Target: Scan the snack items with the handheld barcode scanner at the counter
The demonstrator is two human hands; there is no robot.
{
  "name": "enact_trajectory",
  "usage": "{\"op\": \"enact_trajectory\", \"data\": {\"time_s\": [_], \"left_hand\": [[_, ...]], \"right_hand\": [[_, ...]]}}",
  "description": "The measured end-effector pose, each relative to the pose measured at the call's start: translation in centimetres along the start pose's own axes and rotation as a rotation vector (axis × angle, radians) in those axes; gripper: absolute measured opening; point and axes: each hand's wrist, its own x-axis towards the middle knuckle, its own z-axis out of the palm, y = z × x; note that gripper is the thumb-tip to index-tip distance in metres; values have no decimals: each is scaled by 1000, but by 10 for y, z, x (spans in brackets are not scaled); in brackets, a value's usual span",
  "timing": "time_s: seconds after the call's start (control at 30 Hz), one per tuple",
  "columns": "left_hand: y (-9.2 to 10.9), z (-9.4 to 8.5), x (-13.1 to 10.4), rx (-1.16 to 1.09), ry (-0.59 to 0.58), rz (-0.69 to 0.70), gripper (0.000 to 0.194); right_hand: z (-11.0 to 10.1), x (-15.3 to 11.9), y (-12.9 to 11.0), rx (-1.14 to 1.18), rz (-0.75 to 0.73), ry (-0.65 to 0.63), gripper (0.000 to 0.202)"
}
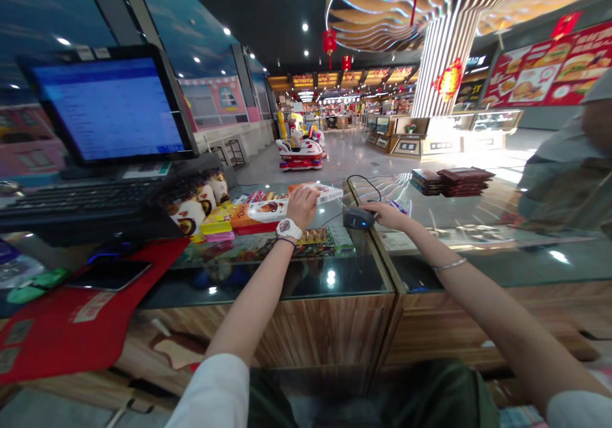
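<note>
My left hand (303, 206), with a white watch on its wrist, is closed over a white and orange box (329, 193) at the far side of the glass counter. Just left of that hand lies an orange snack box (261, 211) with a picture on it. My right hand (386, 214) grips a black barcode scanner (357, 219) showing a small blue light, its cable looping up behind. The fingers on the scanner's handle are partly hidden. A blue and white packet (398, 206) lies close behind this hand.
A monitor (112, 109) and keyboard (81, 201) stand at left. Below them, a phone (111, 275) lies on a red mat (95, 326). Snack packs (217, 189) stand beside the monitor. Dark red flat packs (463, 181) are stacked on the right counter. A person (564, 141) is at far right.
</note>
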Motion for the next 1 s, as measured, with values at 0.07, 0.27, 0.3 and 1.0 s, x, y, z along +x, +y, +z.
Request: {"op": "enact_trajectory", "data": {"time_s": [0.07, 0.27, 0.3, 1.0], "left_hand": [[4, -2, 0, -1, 17, 12, 29], [12, -7, 3, 10, 82, 73, 32], [13, -8, 3, 11, 95, 79, 32], [-61, -109, -69, 151, -15, -397, 42]], "right_hand": [[-2, 3, -7, -10, 49, 119, 66], [-1, 22, -65, -190, -54, 393, 52], [2, 27, -76, -229, -71, 380, 51], [54, 91, -135, -384, -106, 575, 31]]}}
